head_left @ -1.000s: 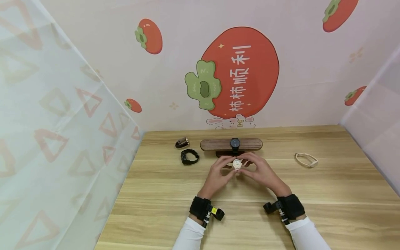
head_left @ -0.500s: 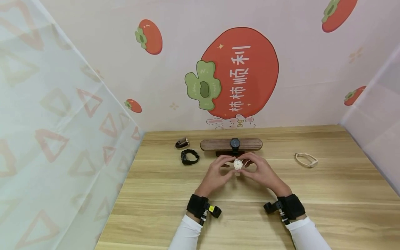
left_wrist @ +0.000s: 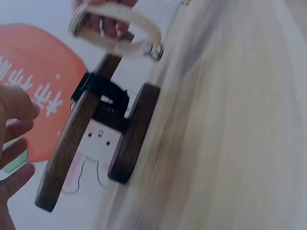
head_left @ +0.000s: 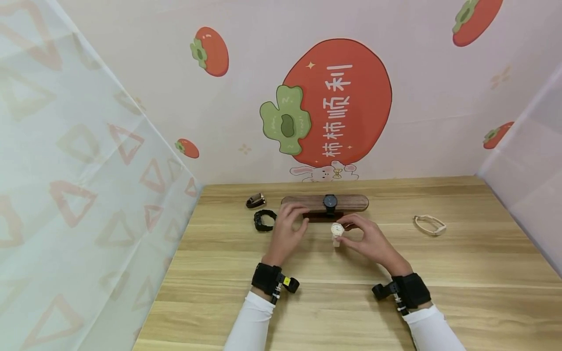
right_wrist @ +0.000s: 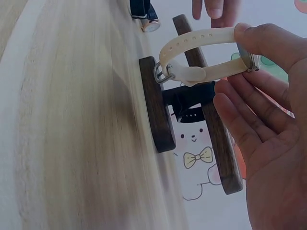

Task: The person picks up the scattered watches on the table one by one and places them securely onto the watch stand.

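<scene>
In the head view my right hand (head_left: 371, 243) pinches a cream-strapped wristwatch (head_left: 337, 230) by its round pale case, in front of a wooden watch stand (head_left: 351, 202). The right wrist view shows the watch's strap (right_wrist: 192, 40) buckled into a loop, with thumb and fingers at the case. My left hand (head_left: 286, 234) holds nothing; its fingers are loosely bent, in front of the stand's left end, apart from the watch. A black watch (head_left: 330, 201) is strapped around the stand's bar. In the left wrist view the left fingers (left_wrist: 17, 103) appear at the left edge.
Left of the stand lie a black-strapped watch (head_left: 265, 226) and, behind it, a dark watch with a gold-coloured case (head_left: 256, 200). A cream band (head_left: 431, 225) lies to the right on the wooden table (head_left: 333, 312). A printed wall rises directly behind the table.
My left hand has let go of the cream watch and moved left, away from it. The right hand still holds the watch, slightly further right than before.
</scene>
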`<state>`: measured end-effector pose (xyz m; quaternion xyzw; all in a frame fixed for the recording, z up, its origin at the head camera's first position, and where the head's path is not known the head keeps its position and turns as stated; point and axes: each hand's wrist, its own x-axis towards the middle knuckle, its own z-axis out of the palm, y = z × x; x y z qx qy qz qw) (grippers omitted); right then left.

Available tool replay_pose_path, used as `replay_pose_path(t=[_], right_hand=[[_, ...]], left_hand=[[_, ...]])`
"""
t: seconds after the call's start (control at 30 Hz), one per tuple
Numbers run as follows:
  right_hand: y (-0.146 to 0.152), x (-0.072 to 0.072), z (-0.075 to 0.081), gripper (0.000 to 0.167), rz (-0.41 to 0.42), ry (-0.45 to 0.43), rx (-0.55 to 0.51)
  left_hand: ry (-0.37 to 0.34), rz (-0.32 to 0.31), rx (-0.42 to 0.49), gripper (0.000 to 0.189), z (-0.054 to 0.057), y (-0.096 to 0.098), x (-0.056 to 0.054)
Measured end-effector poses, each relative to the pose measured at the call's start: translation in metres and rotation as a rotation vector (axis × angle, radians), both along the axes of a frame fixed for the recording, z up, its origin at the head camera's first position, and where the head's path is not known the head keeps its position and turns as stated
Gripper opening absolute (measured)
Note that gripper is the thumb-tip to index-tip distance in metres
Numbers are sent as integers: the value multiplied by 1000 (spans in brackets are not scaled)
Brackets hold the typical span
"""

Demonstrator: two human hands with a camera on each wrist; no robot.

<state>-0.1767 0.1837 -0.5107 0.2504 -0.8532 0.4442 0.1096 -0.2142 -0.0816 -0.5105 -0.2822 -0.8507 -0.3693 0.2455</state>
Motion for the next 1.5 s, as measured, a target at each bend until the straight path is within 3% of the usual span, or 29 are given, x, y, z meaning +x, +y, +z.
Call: replay_pose_path(t=[0.2, 0.33, 0.57, 0.7, 1.03, 1.5], right_hand=[[4, 0, 0, 40, -18, -30, -4], [6, -2, -2, 40, -18, -21, -9], [10, -4, -4, 40, -24, 18, -7], [14, -7, -4, 41, -27, 36, -5], [24, -12, -3, 40, -67, 48, 5], [48, -17, -4, 43, -147, 97, 28]], left_hand=[[-11, 103, 6, 32, -4, -14, -12], [-57, 151, 17, 36, -7, -19, -15], [-211, 156, 33, 42, -10, -22, -18], [-253, 147, 43, 40, -11, -24, -20], [-249, 150, 46, 28, -14, -30, -26], [-216, 147, 41, 28, -15, -33, -27]])
